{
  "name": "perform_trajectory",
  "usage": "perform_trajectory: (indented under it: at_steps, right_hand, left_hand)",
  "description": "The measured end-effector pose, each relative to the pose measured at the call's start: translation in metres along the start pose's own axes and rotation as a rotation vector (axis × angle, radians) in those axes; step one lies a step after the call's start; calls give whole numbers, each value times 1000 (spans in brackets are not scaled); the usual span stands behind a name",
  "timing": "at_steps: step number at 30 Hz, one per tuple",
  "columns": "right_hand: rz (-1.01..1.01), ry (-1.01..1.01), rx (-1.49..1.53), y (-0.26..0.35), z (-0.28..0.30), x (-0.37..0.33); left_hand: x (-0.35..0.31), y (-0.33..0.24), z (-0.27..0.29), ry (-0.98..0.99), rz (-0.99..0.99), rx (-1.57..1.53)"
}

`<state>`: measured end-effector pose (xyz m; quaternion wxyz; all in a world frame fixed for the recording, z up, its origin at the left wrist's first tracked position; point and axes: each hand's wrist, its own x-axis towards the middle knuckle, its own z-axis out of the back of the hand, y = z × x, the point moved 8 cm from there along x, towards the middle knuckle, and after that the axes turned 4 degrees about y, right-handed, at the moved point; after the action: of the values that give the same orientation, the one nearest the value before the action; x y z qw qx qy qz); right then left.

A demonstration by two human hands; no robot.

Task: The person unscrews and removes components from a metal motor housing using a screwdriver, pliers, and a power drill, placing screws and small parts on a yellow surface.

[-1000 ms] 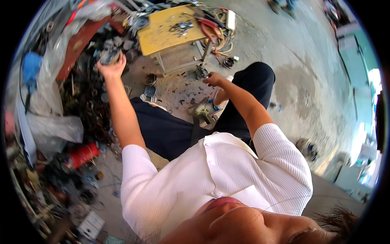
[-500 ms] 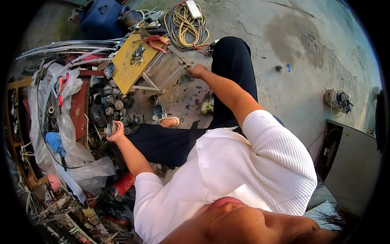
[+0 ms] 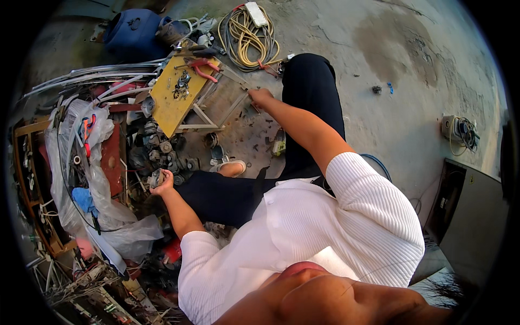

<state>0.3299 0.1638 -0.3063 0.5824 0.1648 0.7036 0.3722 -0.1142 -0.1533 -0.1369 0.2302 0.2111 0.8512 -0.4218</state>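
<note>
My left hand (image 3: 163, 184) is closed around a small grey metal part (image 3: 156, 177), held beside a heap of similar dirty grey motor-like parts (image 3: 165, 147). The part's exact kind is too small to tell. My right hand (image 3: 260, 98) is closed on the near right corner of a light metal frame (image 3: 236, 110). That frame belongs to a low stand with a yellow board (image 3: 166, 103) on top. Several small metal pieces (image 3: 182, 85) lie on the board, and red-handled pliers (image 3: 203, 68) rest at its far right edge.
Clear plastic sheeting (image 3: 103, 189) and mixed scrap lie at the left, with long pale tubes (image 3: 103, 70) behind. A blue drum (image 3: 131, 32) and a coiled yellow cable (image 3: 244, 40) are at the back. A grey metal cabinet (image 3: 471, 216) stands right.
The view has shifted slightly, so much of the scene sits a little lower and to the right. My left hand still holds the metal part; my right hand stays at the frame corner.
</note>
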Motion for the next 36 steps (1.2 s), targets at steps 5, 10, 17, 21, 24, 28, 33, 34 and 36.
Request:
perform_trajectory:
  at_steps: [5, 10, 17, 21, 24, 28, 33, 34, 36]
  right_hand:
    - [177, -109, 269, 83, 13, 14]
    - [324, 1, 279, 175, 40, 22]
    - [647, -188, 169, 215, 52, -35]
    - [1046, -171, 82, 243, 41, -87]
    - [1121, -56, -158, 272, -27, -148]
    - [1268, 263, -310, 300, -132, -172]
    - [1532, 400, -680, 369, -282, -280]
    - [1632, 415, -743, 378, -312, -304]
    - [1852, 422, -788, 395, -364, -342]
  left_hand:
    - [18, -8, -2, 69, 64, -12]
    - [24, 5, -13, 110, 107, -72]
    - [26, -2, -15, 352, 162, -113]
    - [1, 21, -47, 424, 237, -171]
    - [-13, 30, -54, 349, 294, -140]
    - [-4, 46, -70, 377, 357, -184]
    - [51, 38, -95, 206, 248, -283]
    - [56, 34, -99, 256, 198, -293]
    - [51, 37, -103, 185, 209, -304]
